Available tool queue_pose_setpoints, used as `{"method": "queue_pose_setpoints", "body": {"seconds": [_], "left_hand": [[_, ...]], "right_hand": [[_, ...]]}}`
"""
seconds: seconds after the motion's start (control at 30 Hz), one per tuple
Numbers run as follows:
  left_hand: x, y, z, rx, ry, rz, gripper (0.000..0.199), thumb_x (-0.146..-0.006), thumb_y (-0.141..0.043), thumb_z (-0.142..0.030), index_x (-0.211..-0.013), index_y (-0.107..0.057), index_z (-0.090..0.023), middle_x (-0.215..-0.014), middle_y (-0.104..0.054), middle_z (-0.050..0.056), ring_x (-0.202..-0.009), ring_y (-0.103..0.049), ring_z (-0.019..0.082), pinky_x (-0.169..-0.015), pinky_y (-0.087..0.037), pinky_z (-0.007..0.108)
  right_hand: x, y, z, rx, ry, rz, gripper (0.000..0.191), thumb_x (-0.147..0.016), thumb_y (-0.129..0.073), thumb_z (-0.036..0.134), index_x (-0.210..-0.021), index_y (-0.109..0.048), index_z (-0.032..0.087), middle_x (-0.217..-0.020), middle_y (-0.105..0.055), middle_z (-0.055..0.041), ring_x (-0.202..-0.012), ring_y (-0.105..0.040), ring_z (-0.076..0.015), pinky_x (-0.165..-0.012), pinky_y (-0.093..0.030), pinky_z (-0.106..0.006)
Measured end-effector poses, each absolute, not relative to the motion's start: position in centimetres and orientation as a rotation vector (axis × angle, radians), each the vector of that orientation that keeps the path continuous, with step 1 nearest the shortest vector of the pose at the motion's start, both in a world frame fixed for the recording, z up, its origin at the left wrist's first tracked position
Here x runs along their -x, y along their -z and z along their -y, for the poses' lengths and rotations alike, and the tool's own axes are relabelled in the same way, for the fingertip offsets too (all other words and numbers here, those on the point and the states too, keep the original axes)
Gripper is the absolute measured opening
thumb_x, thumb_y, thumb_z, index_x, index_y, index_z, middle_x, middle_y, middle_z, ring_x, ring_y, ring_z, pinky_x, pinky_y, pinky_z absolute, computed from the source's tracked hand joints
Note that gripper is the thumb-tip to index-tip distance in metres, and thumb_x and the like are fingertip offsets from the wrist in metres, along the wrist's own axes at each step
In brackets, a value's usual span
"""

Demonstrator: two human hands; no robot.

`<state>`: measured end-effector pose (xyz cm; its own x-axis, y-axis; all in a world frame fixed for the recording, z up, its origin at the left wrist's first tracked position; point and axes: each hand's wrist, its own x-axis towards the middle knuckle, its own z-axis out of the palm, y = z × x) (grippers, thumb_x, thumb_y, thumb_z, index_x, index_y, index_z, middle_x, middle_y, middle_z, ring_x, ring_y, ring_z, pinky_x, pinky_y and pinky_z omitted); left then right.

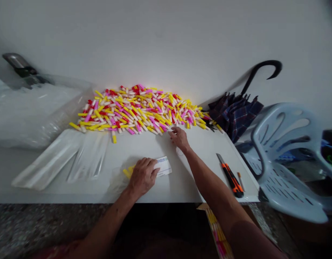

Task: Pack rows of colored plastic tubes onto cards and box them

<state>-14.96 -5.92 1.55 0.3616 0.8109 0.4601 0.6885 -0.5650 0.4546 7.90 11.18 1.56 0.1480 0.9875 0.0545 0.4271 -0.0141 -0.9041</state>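
Note:
A heap of small white tubes with yellow, pink and red caps [139,111] lies against the wall. At its front edge is my right hand [179,137], fingers slightly apart and nothing visibly held. Nearer to me, my left hand [143,174] is closed over a white printed card [164,166], its thumb lying along the card. Several yellow-capped tubes [126,173] stick out from the other side of that hand, on or in a clear plastic bag [117,181]. What the left palm covers is hidden.
Flat clear bags [87,158] and a big plastic sack [33,111] lie at left. An orange-black cutter knife [230,178], blade out, sits near the table's right edge beside a thin stick [240,181]. Beyond stand a folded umbrella [233,111] and a pale blue chair [287,158].

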Motion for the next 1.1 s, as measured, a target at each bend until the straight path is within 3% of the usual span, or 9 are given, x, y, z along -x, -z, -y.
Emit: {"method": "queue_pose_setpoints", "body": {"seconds": [0.1,0.2,0.3,0.47,0.7,0.8,0.9,1.1], "left_hand": [[17.5,-1.9,8.6,-2.411,-1.375,-1.364,0.033,-0.095,-0.069,-0.025,-0.127,-0.064,-0.021,-0.111,-0.074,0.009,-0.105,-0.068,0.025,-0.098,-0.053,0.042],[21.4,-1.8,11.2,-1.987,-1.666,-1.793,0.032,-0.095,-0.07,-0.023,-0.126,-0.066,-0.021,-0.107,-0.074,0.007,-0.097,-0.069,0.022,-0.093,-0.055,0.038],[24.0,-1.2,12.3,-1.72,-1.643,-2.032,0.031,-0.098,-0.067,-0.026,-0.128,-0.067,-0.019,-0.101,-0.074,0.005,-0.09,-0.069,0.019,-0.09,-0.056,0.034],[23.0,-0.7,11.8,-1.848,-1.616,-1.876,0.032,-0.098,-0.064,-0.024,-0.13,-0.065,-0.019,-0.104,-0.073,0.006,-0.094,-0.07,0.019,-0.092,-0.056,0.035],[19.7,-2.0,9.9,-2.15,-1.459,-1.669,0.049,-0.096,-0.07,-0.029,-0.142,-0.054,-0.021,-0.116,-0.071,0.01,-0.105,-0.066,0.026,-0.097,-0.054,0.042],[17.8,-2.7,8.0,-2.304,-1.098,-1.653,0.046,-0.096,-0.07,-0.04,-0.136,-0.059,-0.021,-0.125,-0.069,0.013,-0.112,-0.063,0.03,-0.099,-0.05,0.047],[16.0,-2.8,6.0,-2.366,-0.794,-1.607,0.033,-0.092,-0.074,-0.043,-0.117,-0.069,-0.022,-0.114,-0.071,0.01,-0.105,-0.061,0.03,-0.091,-0.049,0.047],[14.9,-2.1,4.7,-2.313,-0.714,-1.584,0.01,-0.09,-0.075,-0.029,-0.083,-0.072,-0.023,-0.092,-0.07,0.006,-0.094,-0.059,0.026,-0.085,-0.044,0.044]], "right_hand": [[-8.1,-0.5,-12.7,1.549,-0.776,1.388,0.045,-0.082,-0.07,0.043,-0.119,-0.068,0.018,-0.094,-0.072,-0.0059,-0.067,-0.067,-0.0175,-0.058,-0.055,-0.028],[-8.9,1.1,-12.5,1.492,-0.763,1.3,0.048,-0.081,-0.068,0.047,-0.118,-0.068,0.016,-0.08,-0.069,-0.0025,-0.059,-0.062,-0.0161,-0.053,-0.051,-0.028],[-9.5,2.1,-11.9,1.457,-0.791,1.21,0.047,-0.08,-0.065,0.048,-0.113,-0.067,0.015,-0.068,-0.063,0.0008,-0.051,-0.055,-0.0142,-0.048,-0.047,-0.026],[-9.6,2.5,-11.8,1.43,-0.793,1.2,0.042,-0.078,-0.068,0.047,-0.105,-0.069,0.016,-0.06,-0.06,0.0027,-0.047,-0.051,-0.013,-0.046,-0.043,-0.025],[-9.6,2.5,-11.7,1.474,-0.776,1.231,0.043,-0.081,-0.063,0.049,-0.106,-0.071,0.015,-0.064,-0.063,0.0006,-0.052,-0.053,-0.0138,-0.052,-0.046,-0.026],[-9.5,2.4,-11.6,1.49,-0.762,1.255,0.044,-0.082,-0.061,0.049,-0.107,-0.072,0.013,-0.066,-0.065,-0.0012,-0.055,-0.055,-0.0148,-0.053,-0.047,-0.026],[-9.5,2.4,-11.5,1.517,-0.741,1.292,0.046,-0.084,-0.057,0.049,-0.107,-0.072,0.013,-0.067,-0.066,-0.0021,-0.057,-0.056,-0.0158,-0.054,-0.048,-0.025],[-9.5,2.3,-11.7,1.574,-0.695,1.397,0.044,-0.087,-0.054,0.047,-0.108,-0.073,0.013,-0.068,-0.068,-0.0026,-0.064,-0.061,-0.0183,-0.063,-0.052,-0.027]]}}
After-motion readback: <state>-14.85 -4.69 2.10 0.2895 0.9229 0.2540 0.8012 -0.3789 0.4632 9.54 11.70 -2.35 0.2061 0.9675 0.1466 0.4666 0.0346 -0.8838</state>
